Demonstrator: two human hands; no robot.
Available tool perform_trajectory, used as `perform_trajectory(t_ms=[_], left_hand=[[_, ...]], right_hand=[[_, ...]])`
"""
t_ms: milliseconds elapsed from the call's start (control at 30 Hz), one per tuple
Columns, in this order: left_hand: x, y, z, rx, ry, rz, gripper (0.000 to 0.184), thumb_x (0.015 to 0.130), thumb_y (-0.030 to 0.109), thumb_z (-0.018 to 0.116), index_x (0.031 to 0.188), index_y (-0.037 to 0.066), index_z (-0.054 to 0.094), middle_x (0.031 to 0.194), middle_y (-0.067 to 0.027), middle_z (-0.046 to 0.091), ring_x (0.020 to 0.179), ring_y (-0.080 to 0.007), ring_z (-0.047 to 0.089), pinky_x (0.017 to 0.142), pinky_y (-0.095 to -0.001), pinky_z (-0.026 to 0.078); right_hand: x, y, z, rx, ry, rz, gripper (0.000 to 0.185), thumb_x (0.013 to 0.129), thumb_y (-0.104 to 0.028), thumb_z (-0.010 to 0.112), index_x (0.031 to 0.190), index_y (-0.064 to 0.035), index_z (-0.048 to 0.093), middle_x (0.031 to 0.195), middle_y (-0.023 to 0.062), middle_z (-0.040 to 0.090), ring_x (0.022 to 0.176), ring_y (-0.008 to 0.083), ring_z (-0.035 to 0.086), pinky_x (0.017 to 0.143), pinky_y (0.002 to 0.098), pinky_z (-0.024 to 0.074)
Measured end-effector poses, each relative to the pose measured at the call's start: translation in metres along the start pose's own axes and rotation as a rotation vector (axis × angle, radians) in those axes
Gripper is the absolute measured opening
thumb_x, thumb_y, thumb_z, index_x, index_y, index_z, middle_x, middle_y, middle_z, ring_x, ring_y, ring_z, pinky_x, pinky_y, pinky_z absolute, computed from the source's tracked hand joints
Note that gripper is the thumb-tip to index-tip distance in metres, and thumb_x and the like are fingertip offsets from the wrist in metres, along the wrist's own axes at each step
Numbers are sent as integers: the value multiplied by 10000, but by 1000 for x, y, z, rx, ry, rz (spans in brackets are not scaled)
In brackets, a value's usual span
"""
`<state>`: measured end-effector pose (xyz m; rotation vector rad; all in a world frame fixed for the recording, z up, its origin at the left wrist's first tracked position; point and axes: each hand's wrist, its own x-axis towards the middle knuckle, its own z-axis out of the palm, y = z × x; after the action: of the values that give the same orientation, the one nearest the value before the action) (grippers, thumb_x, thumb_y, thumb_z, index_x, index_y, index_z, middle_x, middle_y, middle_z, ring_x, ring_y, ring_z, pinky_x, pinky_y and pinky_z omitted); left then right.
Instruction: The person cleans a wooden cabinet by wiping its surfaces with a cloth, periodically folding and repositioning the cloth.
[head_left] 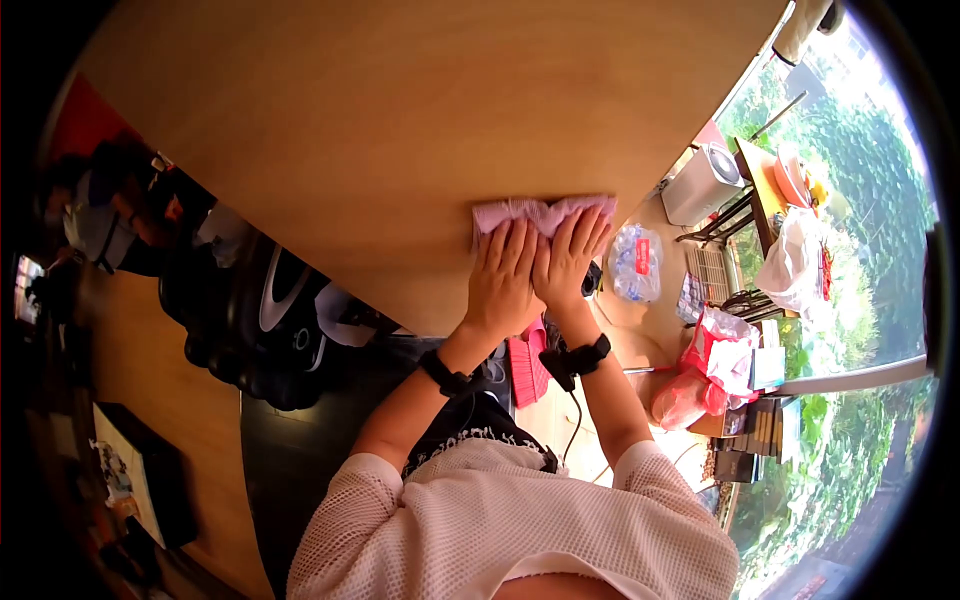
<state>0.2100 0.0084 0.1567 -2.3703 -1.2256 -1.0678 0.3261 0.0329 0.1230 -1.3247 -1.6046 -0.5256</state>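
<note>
A pink cloth (545, 211) lies bunched against a large light-brown wooden surface (400, 120). My left hand (504, 285) presses on its left part, fingers stretched out towards the far edge. Beside it, my right hand (570, 262) lies on the cloth's right part with its fingers extended too. The two hands touch along their inner sides, and both palms face down. Parts of the cloth under the fingers are hidden. Each wrist wears a black band.
A red dustpan or brush (528, 368) is below the surface's near edge. To the right are a bag of plastic bottles (636, 262), a white appliance (703, 184), a wooden table (762, 185) and red and white bags (715, 355). Black chairs (235, 320) stand left.
</note>
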Motion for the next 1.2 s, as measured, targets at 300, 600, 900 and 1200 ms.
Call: perform_trajectory(t_ms=[300, 600, 900, 1200], left_hand=[[39, -95, -65, 102, 245, -111, 554, 873, 334, 464, 1291, -3, 326, 1418, -296, 138, 1301, -490, 112, 1048, -571, 64], [-57, -217, -80, 4, 284, -337, 799, 850, 341, 518, 1377, -40, 55, 1400, -355, -24, 1303, -506, 3, 1039, -591, 33], [-155, -232, -32, 80, -114, -122, 665, 854, 204, 479, 1352, -83, 144, 1395, -329, 103, 1285, -510, 98, 1022, -625, 81], [4, -211, -136, 95, 248, -59, 596, 896, 277, 424, 1358, -48, 236, 1428, -259, 169, 1323, -425, 139, 1047, -566, 37]], right_hand=[[130, -139, 1, -95, 155, -55, 509, 818, -300, 456, 1280, -87, 461, 1387, 133, 349, 1309, 307, 249, 1067, 480, 96], [83, -255, 104, -92, 199, -350, 417, 754, -312, 547, 1135, -151, 598, 1243, 33, 511, 1207, 209, 388, 1043, 451, 171], [-48, -235, 148, -70, 38, 83, 449, 763, -272, 584, 1146, -42, 552, 1241, 178, 478, 1164, 326, 413, 995, 504, 264], [132, -265, 56, 53, 274, 28, 534, 802, -253, 540, 1267, -4, 454, 1346, 219, 376, 1263, 357, 334, 1034, 479, 224]])
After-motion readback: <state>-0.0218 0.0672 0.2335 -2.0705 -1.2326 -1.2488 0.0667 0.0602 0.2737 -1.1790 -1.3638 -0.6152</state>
